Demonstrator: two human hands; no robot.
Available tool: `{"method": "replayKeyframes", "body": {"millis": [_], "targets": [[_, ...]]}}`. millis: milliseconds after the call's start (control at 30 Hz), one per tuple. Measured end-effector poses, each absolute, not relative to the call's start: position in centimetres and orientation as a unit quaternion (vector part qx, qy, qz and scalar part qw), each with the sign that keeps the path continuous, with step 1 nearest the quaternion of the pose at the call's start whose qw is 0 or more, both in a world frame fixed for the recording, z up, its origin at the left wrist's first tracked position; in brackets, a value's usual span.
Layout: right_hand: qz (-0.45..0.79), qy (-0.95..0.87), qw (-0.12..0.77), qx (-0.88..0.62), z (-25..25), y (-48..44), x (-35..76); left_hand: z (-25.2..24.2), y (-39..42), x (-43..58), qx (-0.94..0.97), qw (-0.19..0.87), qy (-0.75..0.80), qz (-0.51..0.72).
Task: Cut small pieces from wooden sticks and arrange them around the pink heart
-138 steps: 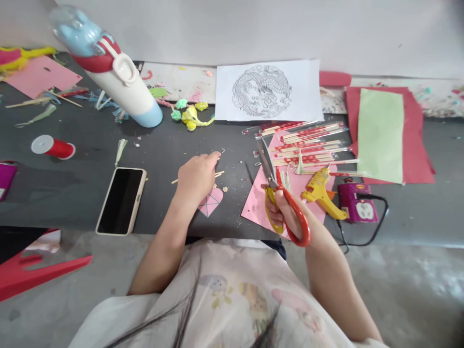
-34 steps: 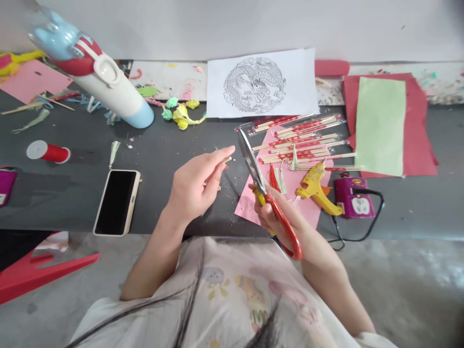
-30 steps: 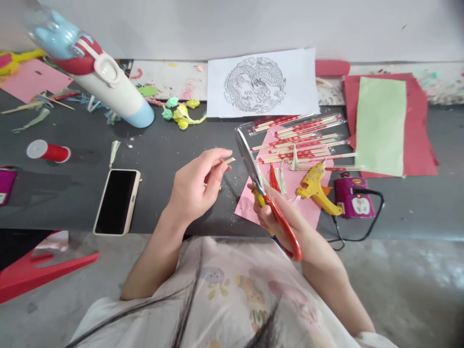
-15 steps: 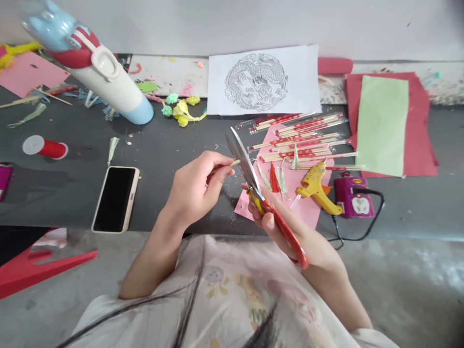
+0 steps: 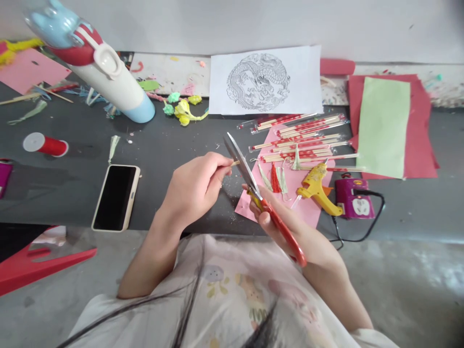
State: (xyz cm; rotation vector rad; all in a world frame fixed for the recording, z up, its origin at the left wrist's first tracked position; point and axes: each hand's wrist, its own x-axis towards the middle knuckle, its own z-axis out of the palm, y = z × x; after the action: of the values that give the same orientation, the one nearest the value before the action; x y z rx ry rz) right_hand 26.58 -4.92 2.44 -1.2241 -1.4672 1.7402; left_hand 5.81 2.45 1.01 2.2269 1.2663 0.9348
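Observation:
Between the thumb and fingers of my left hand (image 5: 197, 186) a thin wooden stick (image 5: 235, 163) is pinched, most of it hidden in the hand. Its pale tip pokes out to the right and meets the scissors' blades. My right hand (image 5: 270, 212) is wrapped around the red-handled scissors (image 5: 246, 169), whose blades point up and to the left and are nearly together. Just beyond my right hand, a red tassel (image 5: 275, 179) and pale green tassels (image 5: 282, 182) lie on pink paper (image 5: 246, 205). Several wrapped chopsticks (image 5: 308, 126) lie behind them.
A yellow glue gun (image 5: 315, 186) and a purple power socket (image 5: 353, 198) with a black cord sit to the right. Leftward are a phone (image 5: 115, 198), a red thread spool (image 5: 50, 146) and a tall bottle (image 5: 116, 87). A dragon drawing (image 5: 259, 82) lies at the back.
The scissors' blades have closed from a wider gap onto the stick's tip. Both hands stay in nearly the same place.

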Motion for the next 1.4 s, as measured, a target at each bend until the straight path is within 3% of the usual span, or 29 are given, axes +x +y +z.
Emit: {"method": "replayKeyframes", "body": {"millis": [300, 533, 900, 1400], "targets": [[0.65, -0.552, 0.248, -0.46, 1.8, -4.8, 26.5, 0.4, 2.8, 5.9, 0.826, 0.118, 0.428, 0.347], [0.67, -0.521, 0.283, -0.446, 1.7, -4.9, 26.7, -0.1, 2.7, 6.2, 0.8, 0.117, 0.407, 0.426], [0.671, -0.517, 0.281, -0.451, 1.6, -5.7, 26.8, 0.3, 3.0, 5.9, 0.823, 0.084, 0.365, 0.427], [0.654, -0.534, 0.279, -0.457, 1.3, -6.0, 26.7, 0.3, 2.2, 6.4, 0.733, 0.249, 0.445, 0.451]]}}
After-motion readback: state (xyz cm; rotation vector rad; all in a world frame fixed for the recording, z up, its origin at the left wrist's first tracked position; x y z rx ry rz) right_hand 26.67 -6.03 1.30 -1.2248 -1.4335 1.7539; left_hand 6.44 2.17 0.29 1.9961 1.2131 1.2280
